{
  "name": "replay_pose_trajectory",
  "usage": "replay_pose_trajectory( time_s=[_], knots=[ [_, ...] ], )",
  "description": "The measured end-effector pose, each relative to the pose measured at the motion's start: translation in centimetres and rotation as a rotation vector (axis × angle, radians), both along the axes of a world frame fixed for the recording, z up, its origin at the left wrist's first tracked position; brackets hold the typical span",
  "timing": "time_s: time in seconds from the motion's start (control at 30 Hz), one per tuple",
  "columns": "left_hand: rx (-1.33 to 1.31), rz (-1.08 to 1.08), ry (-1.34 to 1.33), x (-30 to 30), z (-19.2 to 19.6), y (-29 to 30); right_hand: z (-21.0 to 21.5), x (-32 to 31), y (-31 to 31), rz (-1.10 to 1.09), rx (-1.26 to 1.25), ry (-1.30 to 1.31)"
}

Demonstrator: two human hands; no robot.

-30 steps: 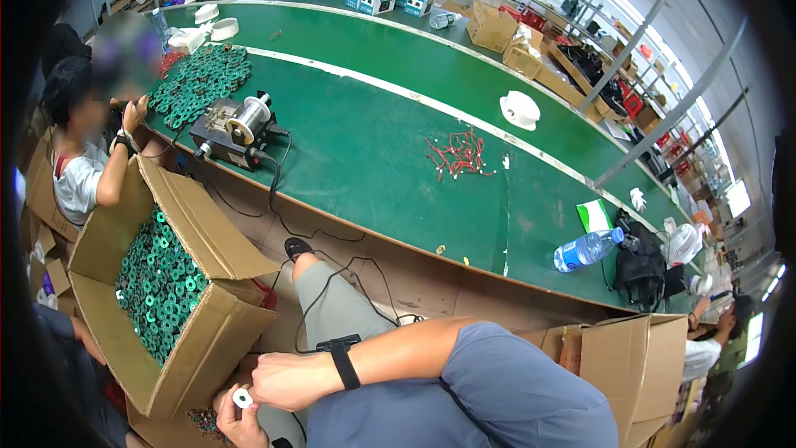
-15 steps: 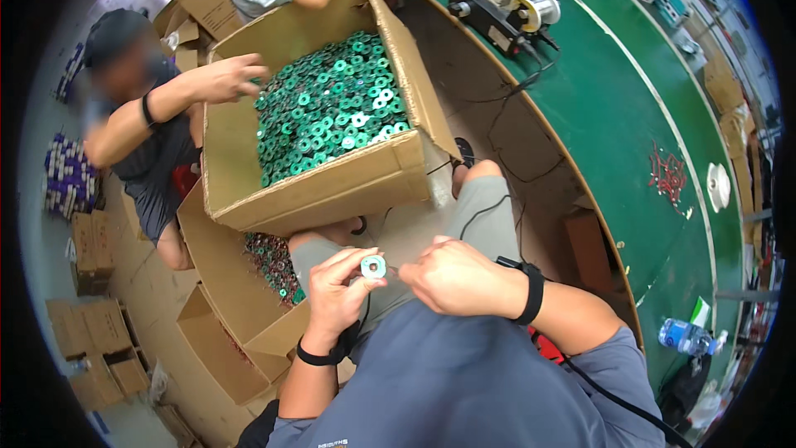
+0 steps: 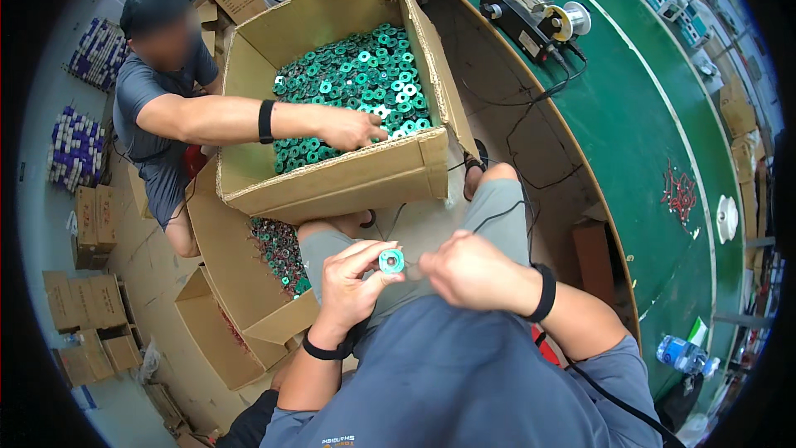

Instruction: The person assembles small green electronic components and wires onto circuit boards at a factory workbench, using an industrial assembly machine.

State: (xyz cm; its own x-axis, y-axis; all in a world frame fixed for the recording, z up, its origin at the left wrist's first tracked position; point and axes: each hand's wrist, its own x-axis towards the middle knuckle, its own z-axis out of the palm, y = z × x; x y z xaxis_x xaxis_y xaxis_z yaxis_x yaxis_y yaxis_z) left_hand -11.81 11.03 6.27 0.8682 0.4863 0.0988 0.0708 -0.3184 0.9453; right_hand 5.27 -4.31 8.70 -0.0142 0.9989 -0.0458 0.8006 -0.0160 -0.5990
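Between the thumb and fingers of my left hand [image 3: 348, 289] is a small green ring-shaped circuit board [image 3: 384, 261], its centre hole facing up. My right hand [image 3: 473, 272] is closed just right of the ring, smeared by motion. A thin greyish thing shows at its fingertips towards the ring; its kind is not clear. Both hands are over my lap. Beyond them stands a big cardboard box [image 3: 348, 182] holding a heap of similar green ring boards [image 3: 332, 75]. A co-worker's hand [image 3: 352, 129] reaches into that heap from the left.
Lower cardboard boxes [image 3: 224, 282] stand at my left, one holding boards with red bits [image 3: 278, 253]. A green worktable [image 3: 613, 133] curves along the right, bearing a black machine with a wire spool [image 3: 572, 21], red wires [image 3: 680, 197], a white spool [image 3: 726, 220] and a bottle [image 3: 684, 355]. Cables hang beneath.
The co-worker's hand has moved right and down into the heap of boards. My left hand still holds the ring board, and my right hand has shifted slightly. The whole view has swung a little.
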Motion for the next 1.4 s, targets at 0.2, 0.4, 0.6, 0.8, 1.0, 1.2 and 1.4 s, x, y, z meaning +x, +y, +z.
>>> replay_pose_trajectory(
  time_s=[0.2, 0.4, 0.6, 0.8, 1.0, 1.2, 1.4],
  knots=[
    [0.002, -0.011, 0.01, 0.3, 0.0, -0.1, 0.9, -0.6, 0.1, 0.009, 0.089, 0.085],
    [-0.091, 0.025, 0.005, 0.3, -0.5, -0.1, 1.0, -0.3, 0.5, -0.046, 0.106, 0.054],
    [-0.024, 0.002, 0.018, 0.1, -0.1, -0.4, 0.5, 0.7, 0.8, -0.097, 0.122, 0.042],
    [0.016, -0.025, 0.038, 0.1, 0.7, -0.6, 0.3, 1.0, 1.0, -0.098, 0.134, 0.079],
    [0.046, -0.011, 0.005, -0.2, 0.6, -0.2, 0.3, 0.6, 0.8, -0.023, 0.152, 0.087],
    [-0.031, 0.014, -0.055, -0.2, 0.1, -0.2, 0.4, 0.0, 0.1, 0.031, 0.137, 0.022],
    [-0.097, 0.019, -0.02, -0.3, 0.1, 0.0, 1.3, -0.8, 0.3, 0.054, 0.17, 0.111]
  ],
)
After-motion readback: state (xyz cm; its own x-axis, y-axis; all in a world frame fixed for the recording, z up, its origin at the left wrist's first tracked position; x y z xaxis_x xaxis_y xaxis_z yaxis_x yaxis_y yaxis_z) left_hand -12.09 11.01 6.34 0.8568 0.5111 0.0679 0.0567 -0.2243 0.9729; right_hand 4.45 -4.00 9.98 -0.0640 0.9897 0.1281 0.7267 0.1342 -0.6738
